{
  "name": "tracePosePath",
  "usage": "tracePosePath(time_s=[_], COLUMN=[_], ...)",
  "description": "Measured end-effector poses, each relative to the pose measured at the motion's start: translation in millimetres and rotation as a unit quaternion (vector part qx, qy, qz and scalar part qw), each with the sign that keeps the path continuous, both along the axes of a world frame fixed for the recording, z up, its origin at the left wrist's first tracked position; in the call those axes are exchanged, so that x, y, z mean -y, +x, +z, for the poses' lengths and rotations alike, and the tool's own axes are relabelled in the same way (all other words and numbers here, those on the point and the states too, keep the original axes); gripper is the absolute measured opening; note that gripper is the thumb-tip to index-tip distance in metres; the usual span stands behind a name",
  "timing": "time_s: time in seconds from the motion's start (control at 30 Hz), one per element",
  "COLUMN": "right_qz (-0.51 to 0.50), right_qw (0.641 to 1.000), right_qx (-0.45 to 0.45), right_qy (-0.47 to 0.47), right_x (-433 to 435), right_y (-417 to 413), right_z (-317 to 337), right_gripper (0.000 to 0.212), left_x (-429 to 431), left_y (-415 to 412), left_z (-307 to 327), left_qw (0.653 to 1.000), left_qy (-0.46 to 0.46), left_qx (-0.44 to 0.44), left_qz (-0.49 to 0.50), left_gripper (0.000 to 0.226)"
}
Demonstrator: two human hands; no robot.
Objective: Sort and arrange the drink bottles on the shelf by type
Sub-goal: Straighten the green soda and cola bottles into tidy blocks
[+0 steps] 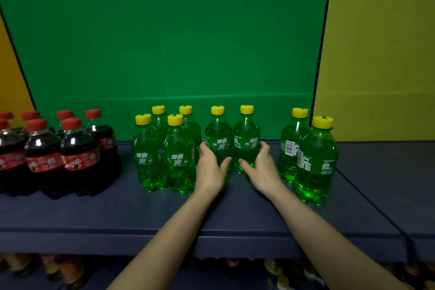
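both hands are on the middle pair of greens. the left hand (210,168) curls its fingers and thumb round the left bottle (218,135); the right hand (261,167) holds the right bottle (246,134) likewise. both stand upright on the shelf (117,214), between the green cluster (175,160) and the two greens (315,160) at right; the colas (80,148) sit far left. the step looks like gathering the greens into one block. next, probably slide the pair left against the cluster, kept upright.
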State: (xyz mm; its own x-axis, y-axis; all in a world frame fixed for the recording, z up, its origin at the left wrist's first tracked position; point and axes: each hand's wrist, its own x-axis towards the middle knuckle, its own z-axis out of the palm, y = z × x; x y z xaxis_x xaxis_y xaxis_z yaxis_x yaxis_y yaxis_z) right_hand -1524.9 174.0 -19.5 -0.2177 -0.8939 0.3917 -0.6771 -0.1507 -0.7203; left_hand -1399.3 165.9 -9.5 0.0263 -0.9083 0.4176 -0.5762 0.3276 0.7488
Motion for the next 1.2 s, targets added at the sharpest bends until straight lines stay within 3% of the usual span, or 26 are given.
tracePosePath(time_s=[0.77, 0.9, 1.03, 1.13, 1.2], right_qz=[0.004, 0.045, 0.048, -0.019, -0.092], right_qw=[1.000, 0.997, 0.990, 0.978, 0.966], right_qx=[-0.021, -0.020, -0.005, 0.019, 0.027], right_qy=[-0.021, -0.061, -0.130, -0.205, -0.239], right_x=[-25, -69, -113, -136, -141], right_y=[1, -3, -17, -36, -54], right_z=[10, 11, 14, 16, 15], right_gripper=[0.073, 0.067, 0.045, 0.034, 0.038], left_x=[-8, -36, -52, -51, -44], left_y=[-5, -2, -5, -26, -44], left_z=[4, 5, 4, 9, 13], left_qw=[0.999, 0.998, 0.991, 0.984, 0.978], left_qy=[0.045, 0.007, -0.098, -0.092, -0.079], left_qx=[-0.023, -0.043, -0.041, -0.014, -0.003], left_qz=[-0.016, -0.049, -0.079, -0.151, -0.191], left_gripper=[0.075, 0.069, 0.045, 0.039, 0.045])
